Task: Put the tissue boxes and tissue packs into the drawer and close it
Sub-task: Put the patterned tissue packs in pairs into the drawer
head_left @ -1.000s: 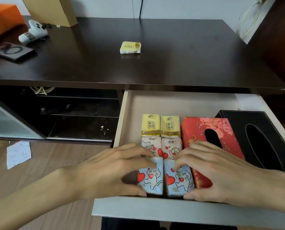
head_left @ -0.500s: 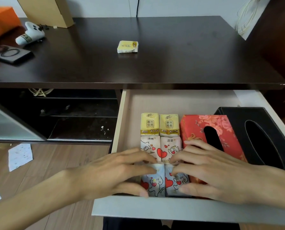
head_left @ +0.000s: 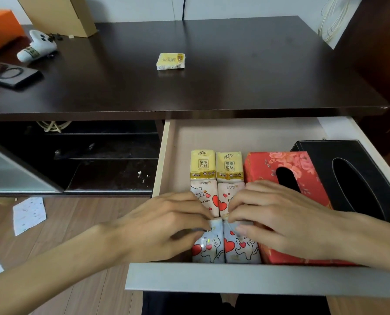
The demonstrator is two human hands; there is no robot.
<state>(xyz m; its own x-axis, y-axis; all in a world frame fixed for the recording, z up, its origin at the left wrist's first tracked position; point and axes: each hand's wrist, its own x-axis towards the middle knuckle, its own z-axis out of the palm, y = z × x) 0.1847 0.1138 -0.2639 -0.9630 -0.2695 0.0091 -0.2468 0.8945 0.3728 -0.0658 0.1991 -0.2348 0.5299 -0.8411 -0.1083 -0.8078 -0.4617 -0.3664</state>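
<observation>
Most of the work looks done. The open drawer (head_left: pixel 166 155) holds a black tissue box (head_left: pixel 360 173) at its right, a red floral tissue box (head_left: pixel 269 167) beside it, and six tissue packs in three touching pairs — yellow packs (head_left: pixel 216 165) at the back, pink-white packs (head_left: pixel 208 194) in the middle, blue-grey packs (head_left: pixel 226 248) against the front panel.

The left hand (head_left: pixel 166 226) and right hand (head_left: pixel 280 219) rest on the front pair, fingers curled and pressing down; whether they pinch the wrappers I cannot tell.

Every pack and box runs its long axis front to back, the box slots likewise.

What is left — one yellow pack (head_left: pixel 171 61) on the desk (head_left: pixel 257 76), lying crosswise, and shutting the drawer.
</observation>
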